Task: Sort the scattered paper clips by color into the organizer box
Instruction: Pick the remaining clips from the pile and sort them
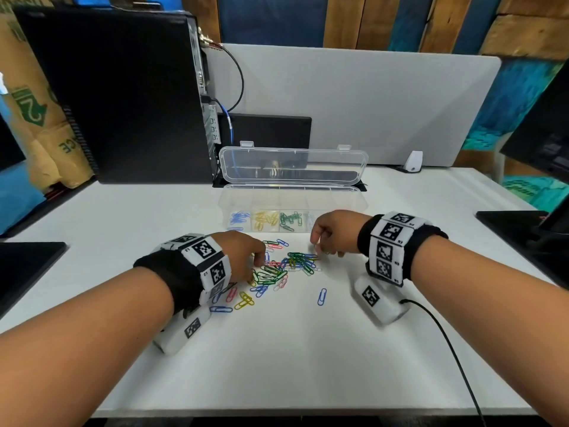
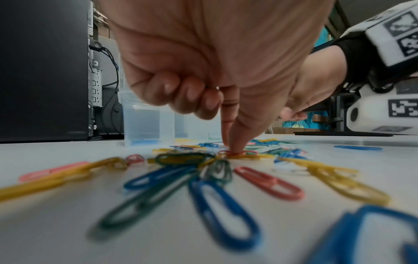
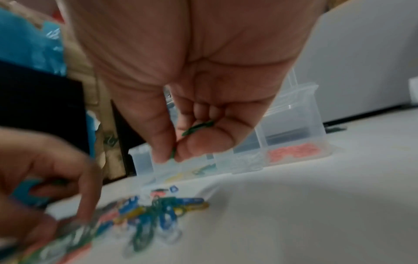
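On the white desk (image 1: 308,349), a black computer tower (image 1: 117,97) stands at the far left corner. The left hand (image 1: 243,254) is down at the left side of the loose paper clips (image 1: 283,268), which lie mixed in colour at the desk's middle; its thumb and forefinger tips meet on a red clip (image 2: 237,152), remaining fingers curled into the palm. Behind the pile, toward the far edge, the clear organizer box (image 1: 292,211) sits with lid raised; blue, yellow and green clips occupy separate compartments, with white and red ones further right in the right wrist view. The right hand (image 1: 332,232) hovers just right of the pile, thumb and fingers pinching green clips (image 3: 196,127). One blue clip (image 1: 321,296) lies apart, nearer the front edge.
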`<action>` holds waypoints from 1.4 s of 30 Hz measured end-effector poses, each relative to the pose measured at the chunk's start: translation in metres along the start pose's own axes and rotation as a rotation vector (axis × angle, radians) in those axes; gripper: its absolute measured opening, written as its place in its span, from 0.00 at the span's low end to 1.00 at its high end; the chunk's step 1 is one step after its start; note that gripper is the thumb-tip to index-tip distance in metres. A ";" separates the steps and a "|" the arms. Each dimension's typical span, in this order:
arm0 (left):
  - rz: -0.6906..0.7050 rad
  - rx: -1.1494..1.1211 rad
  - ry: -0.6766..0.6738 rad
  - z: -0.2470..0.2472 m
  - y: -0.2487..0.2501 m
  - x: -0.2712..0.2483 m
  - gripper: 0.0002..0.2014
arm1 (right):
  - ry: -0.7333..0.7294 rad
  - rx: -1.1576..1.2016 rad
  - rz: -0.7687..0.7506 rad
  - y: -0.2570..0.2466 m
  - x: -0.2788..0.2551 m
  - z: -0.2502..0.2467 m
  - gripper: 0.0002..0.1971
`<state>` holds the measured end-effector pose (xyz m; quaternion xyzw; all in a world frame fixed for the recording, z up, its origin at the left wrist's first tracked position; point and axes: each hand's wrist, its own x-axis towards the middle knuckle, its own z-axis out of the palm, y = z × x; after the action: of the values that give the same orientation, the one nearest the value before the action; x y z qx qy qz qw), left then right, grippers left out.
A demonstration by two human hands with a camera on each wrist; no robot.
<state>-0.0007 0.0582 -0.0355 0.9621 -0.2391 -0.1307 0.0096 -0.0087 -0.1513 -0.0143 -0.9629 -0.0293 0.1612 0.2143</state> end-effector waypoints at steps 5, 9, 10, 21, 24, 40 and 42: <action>0.013 -0.029 0.044 0.005 -0.001 0.001 0.05 | -0.065 0.250 0.061 0.001 0.007 -0.007 0.10; -0.011 -0.063 0.023 0.007 -0.002 0.000 0.06 | -0.102 0.472 0.184 -0.006 0.016 -0.005 0.15; -0.013 -0.066 0.009 0.006 -0.003 0.001 0.07 | -0.120 0.488 0.196 -0.008 0.018 -0.004 0.16; 0.006 -0.075 0.058 0.004 -0.001 -0.003 0.04 | -0.112 -0.302 0.038 -0.037 0.025 0.010 0.13; -0.003 -0.084 0.000 0.003 -0.002 -0.001 0.07 | -0.107 -0.339 0.005 -0.039 0.029 0.014 0.11; 0.045 -0.042 -0.022 -0.002 -0.004 0.002 0.09 | -0.112 0.043 0.161 -0.012 0.026 -0.002 0.10; 0.022 -0.107 -0.016 -0.010 -0.007 0.001 0.07 | -0.119 0.243 0.191 -0.007 0.027 -0.005 0.10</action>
<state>0.0055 0.0637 -0.0268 0.9565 -0.2422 -0.1511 0.0604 0.0190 -0.1437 -0.0155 -0.9172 0.0692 0.2398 0.3106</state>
